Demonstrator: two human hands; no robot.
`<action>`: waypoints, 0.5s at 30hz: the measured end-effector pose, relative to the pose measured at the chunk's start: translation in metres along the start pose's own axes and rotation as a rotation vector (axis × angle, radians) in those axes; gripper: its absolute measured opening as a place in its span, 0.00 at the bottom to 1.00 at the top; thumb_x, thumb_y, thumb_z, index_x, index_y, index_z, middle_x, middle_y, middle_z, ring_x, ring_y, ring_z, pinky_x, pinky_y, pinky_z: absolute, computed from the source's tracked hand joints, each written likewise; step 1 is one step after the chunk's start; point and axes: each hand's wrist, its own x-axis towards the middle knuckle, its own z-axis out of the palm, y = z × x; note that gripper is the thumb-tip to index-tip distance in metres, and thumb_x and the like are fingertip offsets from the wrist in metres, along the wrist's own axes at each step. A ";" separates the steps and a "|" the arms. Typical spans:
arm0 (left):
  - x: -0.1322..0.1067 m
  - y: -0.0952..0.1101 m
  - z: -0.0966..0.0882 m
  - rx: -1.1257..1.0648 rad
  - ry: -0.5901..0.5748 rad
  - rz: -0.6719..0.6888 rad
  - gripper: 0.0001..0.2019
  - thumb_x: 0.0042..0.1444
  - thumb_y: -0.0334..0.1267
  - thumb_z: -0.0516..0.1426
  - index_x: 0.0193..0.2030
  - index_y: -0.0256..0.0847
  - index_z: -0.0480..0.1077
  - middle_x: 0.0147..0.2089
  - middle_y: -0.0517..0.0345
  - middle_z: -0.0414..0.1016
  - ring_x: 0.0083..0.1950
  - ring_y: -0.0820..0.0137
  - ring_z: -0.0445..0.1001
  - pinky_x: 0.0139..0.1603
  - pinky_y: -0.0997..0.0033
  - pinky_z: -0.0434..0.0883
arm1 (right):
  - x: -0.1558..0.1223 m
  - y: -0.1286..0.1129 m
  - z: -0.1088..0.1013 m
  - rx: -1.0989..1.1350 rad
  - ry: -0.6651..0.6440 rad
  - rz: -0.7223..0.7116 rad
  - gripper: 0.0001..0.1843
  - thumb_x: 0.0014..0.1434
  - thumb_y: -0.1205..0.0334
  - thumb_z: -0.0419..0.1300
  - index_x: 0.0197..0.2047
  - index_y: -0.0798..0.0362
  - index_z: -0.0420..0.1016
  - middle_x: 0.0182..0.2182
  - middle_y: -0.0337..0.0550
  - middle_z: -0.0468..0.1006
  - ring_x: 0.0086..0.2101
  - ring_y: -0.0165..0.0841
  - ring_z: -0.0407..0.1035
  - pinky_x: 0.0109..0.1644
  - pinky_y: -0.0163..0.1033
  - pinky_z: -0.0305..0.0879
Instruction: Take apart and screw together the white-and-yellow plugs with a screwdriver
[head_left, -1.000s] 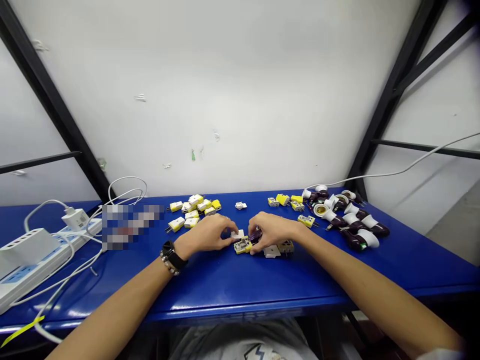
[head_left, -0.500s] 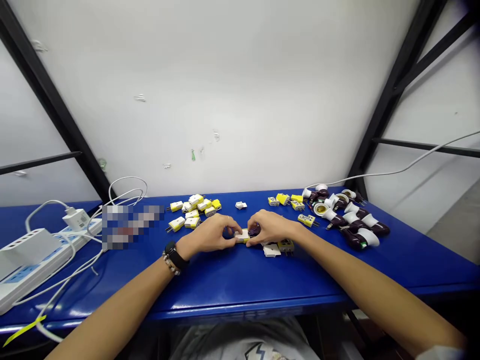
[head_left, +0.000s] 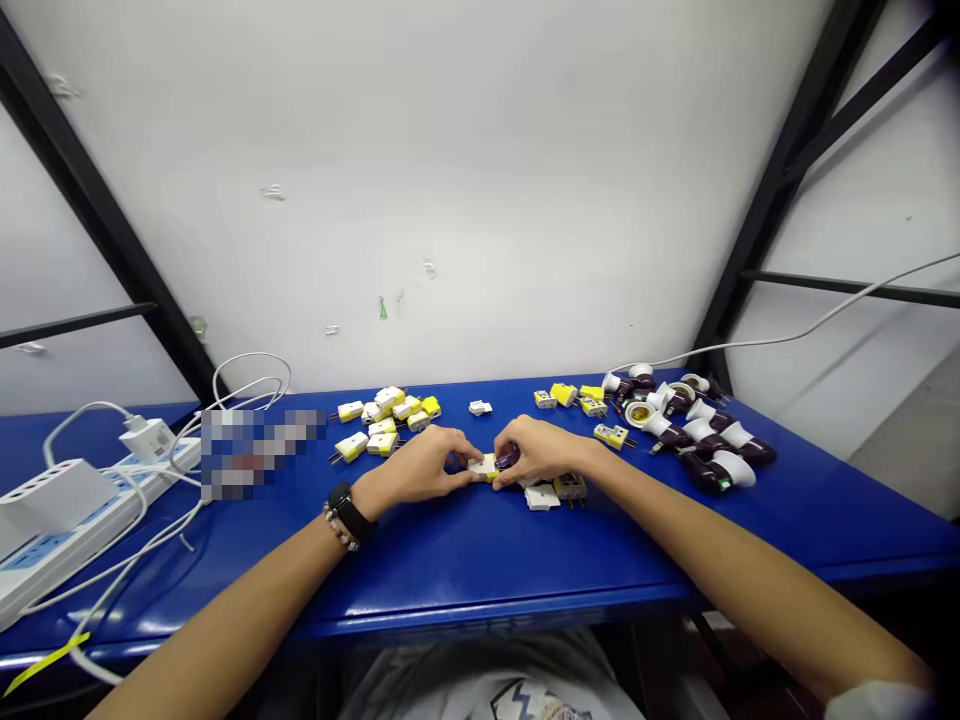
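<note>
A white cover (head_left: pixel 481 464) is now set onto the yellow plug base (head_left: pixel 495 477), pinched between the curled left hand (head_left: pixel 416 466) and right hand (head_left: pixel 538 450).

Pretty bare-bones work corner: a plain white wall (head_left: pixel 450 180) with a few scraps of old tape (head_left: pixel 272 192) stuck on it, boxed in by black steel uprights (head_left: pixel 795 170) that lean in on both sides because of the wide lens, plus thin black crossbars (head_left: pixel 847 282) running off to the right. The bench is a glossy blue metal top (head_left: pixel 465 570) on a dark frame, and the lighting is flat and even, with a soft glare along its front edge. Off in the right corner you can just see a patch of grey floor (head_left: pixel 915 450), and it's pretty dark under the bench.
</note>
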 end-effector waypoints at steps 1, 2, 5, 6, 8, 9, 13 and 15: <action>0.000 0.000 0.000 -0.007 0.001 -0.010 0.12 0.56 0.39 0.63 0.46 0.41 0.81 0.40 0.53 0.81 0.36 0.68 0.77 0.40 0.71 0.71 | 0.000 0.000 0.000 -0.001 0.003 -0.003 0.21 0.49 0.43 0.71 0.34 0.53 0.83 0.30 0.43 0.83 0.30 0.34 0.73 0.29 0.33 0.57; 0.001 0.000 0.000 -0.013 0.003 -0.015 0.12 0.56 0.40 0.63 0.45 0.41 0.82 0.39 0.53 0.81 0.36 0.68 0.77 0.39 0.72 0.71 | 0.001 0.000 0.000 -0.010 0.008 -0.006 0.21 0.49 0.43 0.71 0.34 0.53 0.83 0.30 0.43 0.83 0.30 0.33 0.72 0.29 0.33 0.57; 0.001 -0.001 0.002 -0.009 0.017 -0.019 0.12 0.57 0.42 0.64 0.45 0.41 0.82 0.38 0.53 0.80 0.35 0.68 0.76 0.38 0.72 0.70 | 0.001 -0.002 0.000 -0.038 0.016 -0.007 0.20 0.49 0.44 0.71 0.33 0.54 0.83 0.29 0.43 0.82 0.29 0.33 0.71 0.28 0.33 0.55; 0.001 0.000 0.003 -0.005 0.019 -0.022 0.12 0.57 0.42 0.63 0.45 0.41 0.82 0.37 0.53 0.80 0.35 0.68 0.76 0.38 0.72 0.69 | 0.001 -0.003 0.000 -0.043 0.014 -0.007 0.20 0.50 0.44 0.71 0.32 0.54 0.83 0.28 0.43 0.82 0.28 0.32 0.71 0.28 0.33 0.55; 0.001 0.002 0.003 0.002 0.020 -0.035 0.12 0.58 0.43 0.63 0.46 0.42 0.82 0.37 0.53 0.79 0.34 0.69 0.75 0.37 0.72 0.68 | 0.001 -0.004 0.000 -0.046 0.013 -0.011 0.19 0.50 0.45 0.71 0.32 0.55 0.83 0.27 0.43 0.82 0.28 0.32 0.70 0.29 0.33 0.55; 0.001 0.003 0.003 0.005 0.020 -0.043 0.12 0.59 0.44 0.63 0.46 0.42 0.83 0.37 0.53 0.79 0.34 0.69 0.75 0.37 0.72 0.67 | 0.001 -0.005 0.000 -0.046 0.013 -0.012 0.19 0.50 0.45 0.71 0.32 0.55 0.83 0.27 0.43 0.82 0.28 0.32 0.69 0.29 0.33 0.55; 0.001 0.006 0.006 0.017 0.040 -0.076 0.12 0.60 0.44 0.61 0.45 0.45 0.83 0.36 0.54 0.78 0.35 0.67 0.74 0.36 0.71 0.66 | 0.001 -0.005 0.000 -0.052 0.017 -0.023 0.18 0.51 0.47 0.71 0.32 0.56 0.83 0.26 0.43 0.81 0.26 0.30 0.67 0.28 0.34 0.54; 0.002 0.004 0.010 -0.014 0.057 -0.101 0.12 0.60 0.45 0.62 0.45 0.45 0.83 0.37 0.54 0.78 0.36 0.67 0.74 0.36 0.71 0.66 | 0.001 -0.005 0.001 -0.047 0.019 -0.024 0.18 0.51 0.47 0.71 0.32 0.56 0.83 0.26 0.43 0.81 0.26 0.30 0.66 0.28 0.34 0.53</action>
